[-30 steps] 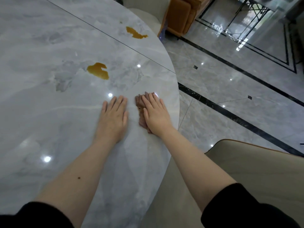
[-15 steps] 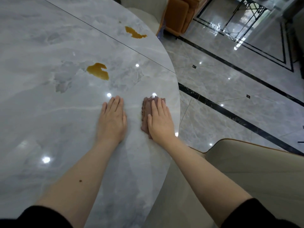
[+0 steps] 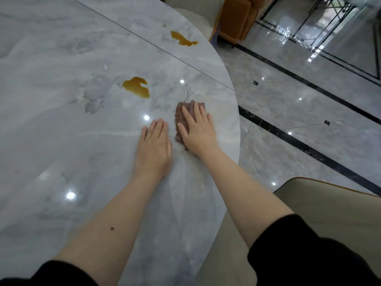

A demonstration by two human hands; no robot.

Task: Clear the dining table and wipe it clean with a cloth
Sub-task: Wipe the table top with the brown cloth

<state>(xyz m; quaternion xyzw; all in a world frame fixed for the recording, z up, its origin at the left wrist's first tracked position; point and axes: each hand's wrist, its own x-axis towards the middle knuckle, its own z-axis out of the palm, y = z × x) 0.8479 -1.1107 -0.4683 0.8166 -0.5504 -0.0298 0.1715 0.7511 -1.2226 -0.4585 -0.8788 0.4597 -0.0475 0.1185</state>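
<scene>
A round grey marble table [image 3: 61,141] fills the left of the view. My right hand [image 3: 198,131] presses flat on a folded brown cloth [image 3: 182,114] near the table's right edge. Only the cloth's far end and left side show past my fingers. My left hand [image 3: 153,147] lies flat on the bare marble just left of the cloth, holding nothing. An amber spill [image 3: 137,87] sits a short way beyond my left hand. A second amber spill [image 3: 183,39] lies farther off near the far rim.
A beige chair back [image 3: 329,203] stands at the lower right, close to the table's edge. An orange seat [image 3: 237,17] is beyond the far rim. Glossy grey floor tiles with black strips [image 3: 309,149] spread to the right.
My right hand has slid the cloth forward, away from me, after a small sideways move toward the table's edge. My left hand has stayed flat on the marble beside it.
</scene>
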